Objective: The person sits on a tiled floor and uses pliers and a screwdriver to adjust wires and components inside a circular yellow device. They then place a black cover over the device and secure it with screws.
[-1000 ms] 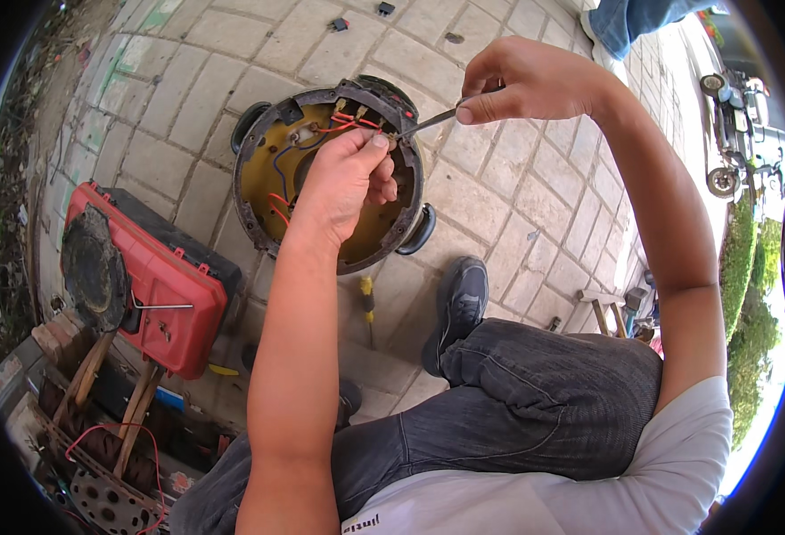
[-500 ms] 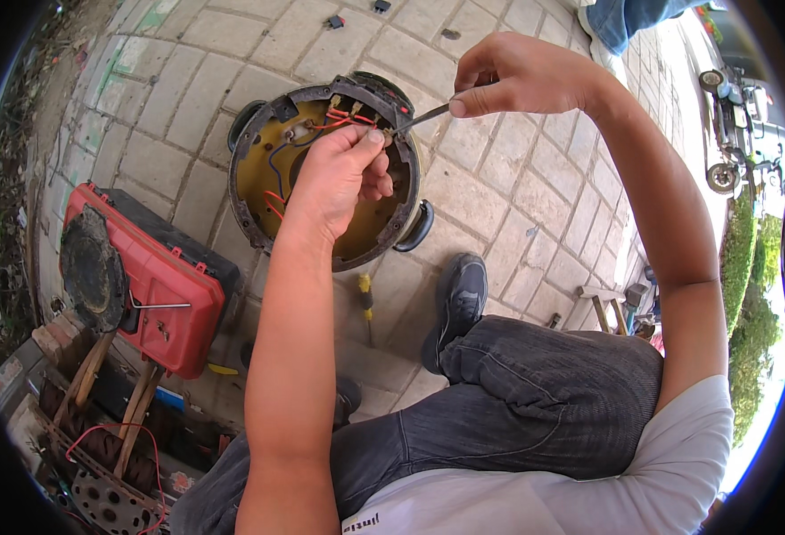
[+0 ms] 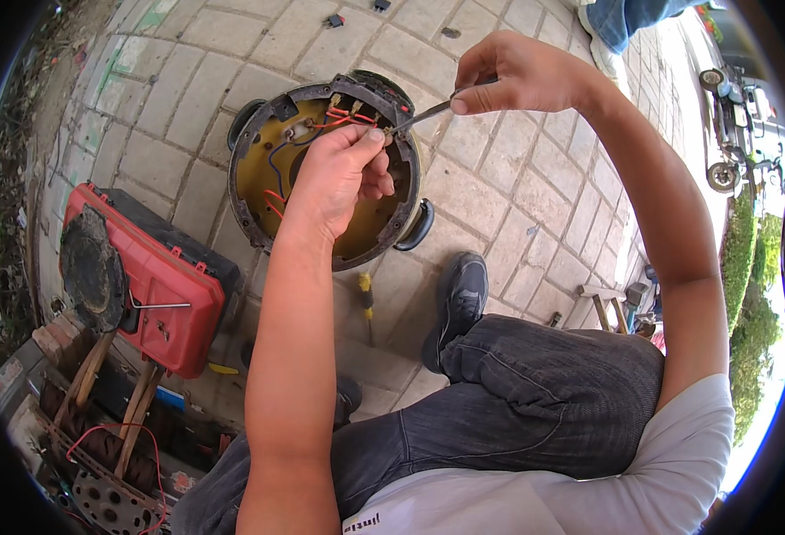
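Head view, left hand: thumb and first finger pinched together; I cannot tell what is between them.
Right hand: fingers closed on a thin dark tool, its tip right by the left fingertips.
Round pot: under the left fingers, yellow inside showing.
Red wires: just beside the left fingers, in the pot.
Left arm: reaching almost straight out.
Right arm: bent at the elbow, wrist bent too.

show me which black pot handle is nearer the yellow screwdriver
The pot's lower-right handle, close to the dark shoe; the other handle sits upper left, farther from the screwdriver.
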`<state>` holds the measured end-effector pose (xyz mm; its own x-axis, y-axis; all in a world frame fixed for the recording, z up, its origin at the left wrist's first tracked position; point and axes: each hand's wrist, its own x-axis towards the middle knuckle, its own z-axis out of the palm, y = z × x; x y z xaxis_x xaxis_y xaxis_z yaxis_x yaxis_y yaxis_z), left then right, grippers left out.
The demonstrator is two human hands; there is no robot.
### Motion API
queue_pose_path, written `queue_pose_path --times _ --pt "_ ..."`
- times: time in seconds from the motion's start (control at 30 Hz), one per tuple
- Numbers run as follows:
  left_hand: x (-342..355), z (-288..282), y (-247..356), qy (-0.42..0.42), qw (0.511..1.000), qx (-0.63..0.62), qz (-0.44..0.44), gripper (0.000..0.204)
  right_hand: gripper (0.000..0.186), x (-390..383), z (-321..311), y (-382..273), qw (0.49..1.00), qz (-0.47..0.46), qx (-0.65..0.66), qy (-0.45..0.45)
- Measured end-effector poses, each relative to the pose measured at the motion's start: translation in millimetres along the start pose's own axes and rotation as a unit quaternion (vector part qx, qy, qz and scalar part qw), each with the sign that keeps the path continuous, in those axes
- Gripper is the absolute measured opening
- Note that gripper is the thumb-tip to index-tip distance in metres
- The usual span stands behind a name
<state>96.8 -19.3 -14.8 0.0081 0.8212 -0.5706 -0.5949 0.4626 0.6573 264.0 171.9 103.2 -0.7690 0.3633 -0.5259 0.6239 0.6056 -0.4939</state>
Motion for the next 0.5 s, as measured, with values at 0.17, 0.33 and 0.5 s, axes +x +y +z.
queue_pose_path --times 0.17,0.33,0.5 --pt "-2 2 3 -0.007 1.000 -0.014 -0.013 0.019 0.045 -2 -1 -1 0.999 -0.022 -0.026 0.003" --pt "-2 2 2 -0.004 1.000 -0.008 -0.003 0.023 0.049 -1 -7 -14 0.997 0.024 -0.065 -0.011" --pt "-3 6 3 0.003 1.000 0.004 0.003 0.024 0.052 0 -16 -21 0.995 0.068 -0.069 -0.028"
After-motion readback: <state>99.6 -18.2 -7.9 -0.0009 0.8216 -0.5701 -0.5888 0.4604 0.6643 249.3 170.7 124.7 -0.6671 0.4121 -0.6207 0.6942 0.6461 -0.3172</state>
